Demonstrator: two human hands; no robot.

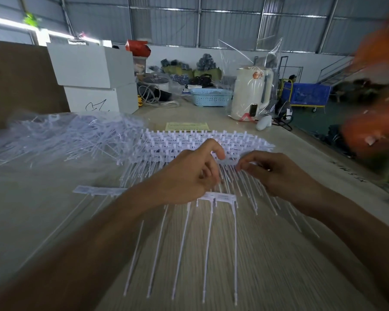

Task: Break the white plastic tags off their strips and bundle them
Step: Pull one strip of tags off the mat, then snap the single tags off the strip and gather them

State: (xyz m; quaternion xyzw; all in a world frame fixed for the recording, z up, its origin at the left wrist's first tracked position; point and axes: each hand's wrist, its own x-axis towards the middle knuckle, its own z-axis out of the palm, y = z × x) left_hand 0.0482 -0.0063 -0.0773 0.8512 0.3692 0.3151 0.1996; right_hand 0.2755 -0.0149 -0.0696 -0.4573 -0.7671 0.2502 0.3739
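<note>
Wood-grain tabletop (267, 254), pale, fills the near field. On it, mid-table, a stacked pile of white plastic tag strips (202, 142), header bars in rows at the far side, thin tails fanning toward the viewer.

Left hand (189, 176) over the near edge of the pile: fingers curled, thumb and forefinger drawn narrow together at the header bars. Motion blur; cannot tell for certain whether a strip is pinched between them.

Right hand (276, 171) just beside the left, fingers curled inward, fingertips closing on the near row of the same pile; appears to pinch a header bar, grip partly blurred.

Nearer the viewer, one single white tag strip (216, 197) lies flat on the table, partly under the left wrist, its five long tails pointing toward the table's near edge. A second loose strip bar (99, 190) lies to the left of it.

Far left: a loose heap of translucent white plastic pieces (65, 135), tangled, well apart from the hands.

Behind: two stacked white cardboard boxes (94, 79), a light-blue perforated plastic basket (211, 97), a white electric kettle inside a clear plastic bag (249, 93), a yellow-green printed paper sheet (188, 126) just beyond the pile. Orange blurred shape (375, 97) at right edge, unidentifiable.
</note>
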